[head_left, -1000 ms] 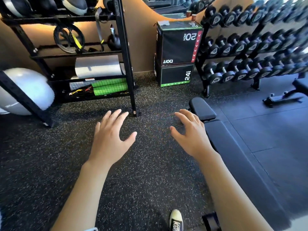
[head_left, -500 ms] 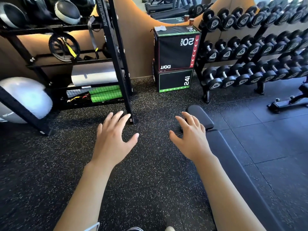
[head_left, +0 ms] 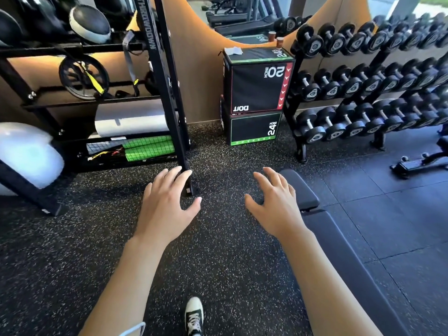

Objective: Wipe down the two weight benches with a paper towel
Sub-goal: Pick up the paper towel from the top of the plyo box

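Both hands empty w/ fingers spread, left hand [head_left: 167,209] & right hand [head_left: 276,204] over floor: grab paper towel [head_left: 233,51] off plyo box [head_left: 257,81] first, then wipe bench [head_left: 339,238] end to end.

I have only the head camera, worn high and tilted forward and down over the speckled floor [head_left: 218,263]. Both forearms enter from the bottom edge, close to the lens.

Second bench [head_left: 423,161] — cropped at right edge, largely unseen
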